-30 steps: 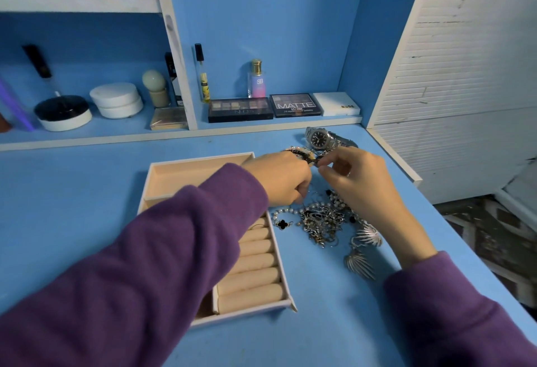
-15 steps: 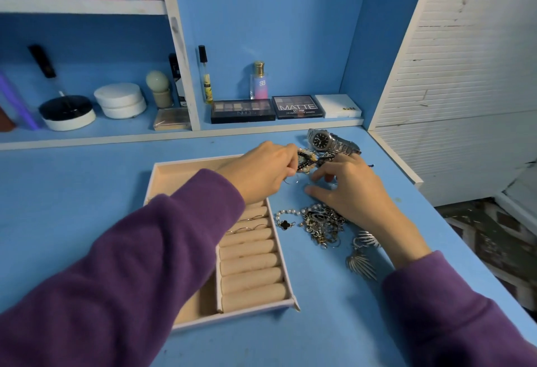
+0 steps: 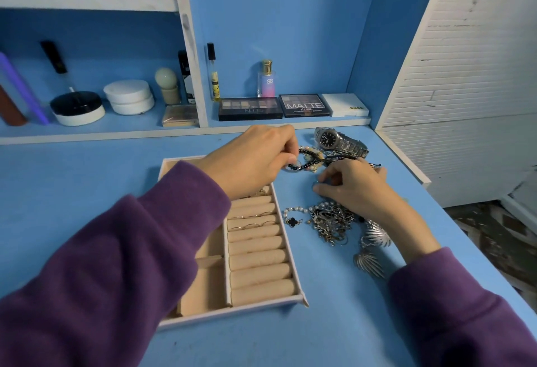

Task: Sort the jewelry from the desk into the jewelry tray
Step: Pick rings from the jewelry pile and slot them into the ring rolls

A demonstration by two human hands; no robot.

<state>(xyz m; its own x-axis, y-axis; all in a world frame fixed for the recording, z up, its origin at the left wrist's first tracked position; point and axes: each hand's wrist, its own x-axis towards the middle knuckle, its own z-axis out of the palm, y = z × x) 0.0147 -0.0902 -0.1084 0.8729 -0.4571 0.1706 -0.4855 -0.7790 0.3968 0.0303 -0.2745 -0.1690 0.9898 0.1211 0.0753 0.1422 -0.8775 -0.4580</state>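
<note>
Sorting tally: early stage, most pieces unsorted.
Few thin gold rings [image 3: 252,225] sat in the beige compartmented jewelry tray [image 3: 232,310]. My left hand [image 3: 255,160] pinched a black-and-cream beaded bracelet [image 3: 309,160] over the blue counter [image 3: 348,323]. My right hand [image 3: 354,189] curled nearby, grip unclear. Silver wristwatch [image 3: 334,141] and tangled silver chains [image 3: 331,222] lay outside.

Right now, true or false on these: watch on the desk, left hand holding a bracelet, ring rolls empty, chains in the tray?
1. The watch lies on the desk, outside the tray. True.
2. The left hand pinches a bead bracelet. True.
3. The ring rolls in the tray hold no rings. False: several thin rings sit in the upper rolls.
4. The pile of chains lies inside the tray. False: it lies on the desk, to the right of the tray.
</note>
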